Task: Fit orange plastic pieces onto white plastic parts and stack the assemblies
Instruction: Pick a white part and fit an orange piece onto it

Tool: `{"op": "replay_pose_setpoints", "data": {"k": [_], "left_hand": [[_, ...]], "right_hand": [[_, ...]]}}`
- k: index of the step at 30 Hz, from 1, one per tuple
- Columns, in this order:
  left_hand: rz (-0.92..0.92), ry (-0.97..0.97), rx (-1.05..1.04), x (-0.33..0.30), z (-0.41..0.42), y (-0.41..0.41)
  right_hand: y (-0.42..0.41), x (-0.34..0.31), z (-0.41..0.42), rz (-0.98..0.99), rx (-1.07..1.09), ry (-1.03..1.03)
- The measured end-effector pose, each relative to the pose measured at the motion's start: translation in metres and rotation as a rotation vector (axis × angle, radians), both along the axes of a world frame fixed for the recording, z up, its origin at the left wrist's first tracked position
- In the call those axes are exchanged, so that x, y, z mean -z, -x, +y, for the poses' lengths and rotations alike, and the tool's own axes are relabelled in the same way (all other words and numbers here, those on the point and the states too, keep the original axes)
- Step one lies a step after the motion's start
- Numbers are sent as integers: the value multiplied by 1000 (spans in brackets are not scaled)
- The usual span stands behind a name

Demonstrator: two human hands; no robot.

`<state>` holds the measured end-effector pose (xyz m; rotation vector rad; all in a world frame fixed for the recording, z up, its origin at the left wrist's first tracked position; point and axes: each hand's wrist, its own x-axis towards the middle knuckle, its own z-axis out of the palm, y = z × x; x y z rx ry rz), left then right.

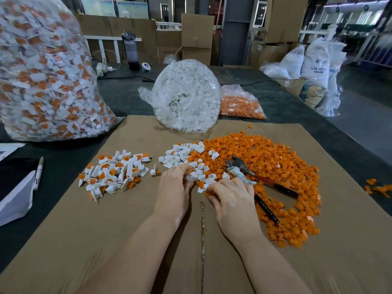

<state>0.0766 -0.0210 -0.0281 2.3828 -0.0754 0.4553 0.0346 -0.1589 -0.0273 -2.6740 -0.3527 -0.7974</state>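
Step in hand: picking up the next pair of parts, judging by both hands sitting at the seam where the white and orange heaps meet; no fitted piece is visible between the fingers.
Right hand [231, 200]: palm down at the near left edge of the orange pile, fingers curled onto the loose parts; whether it has actually pinched one cannot be told, since the fingertips are hidden.
Left hand [176, 183]: just beside the right, fingers curled round a small clump of white plastic parts [194, 177] at the near edge of the white heap.
Next move: it calls for singling out one white part and one orange piece, turning them to match and pressing them together, then adding the result to the pile on the left.
Cardboard sheet [106, 240]: the work surface under everything, with a seam running between the forearms.
Orange plastic pieces [275, 166]: a broad loose pile to the right of and beyond the right hand, touching it.
Pliers [254, 177]: lying on the orange pile, just beyond the right hand.
Finished assemblies [114, 172]: a loose heap well to the left of the left hand, not neatly stacked.
Bag of white parts [186, 96]: clear bag beyond the heaps.
Bag of orange pieces [241, 102]: just right of it.
Large bag of assemblies [46, 77]: far left.
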Motion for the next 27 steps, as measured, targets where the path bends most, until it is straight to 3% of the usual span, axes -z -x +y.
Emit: {"op": "replay_pose_setpoints", "data": {"k": [4, 10, 17, 21, 27], "left_hand": [[-9, 29, -36, -3, 0, 4], [69, 274, 32, -7, -9, 15], [155, 428, 128, -5, -15, 23], [199, 473, 206, -7, -12, 25], [198, 570, 211, -10, -10, 26]], "right_hand": [[0, 0, -1, -16, -12, -51], [-1, 0, -6, -92, -84, -289], [-2, 0, -8, 80, -102, -619], [-2, 0, -7, 133, -97, -618], [1, -3, -4, 40, -50, -415]]}}
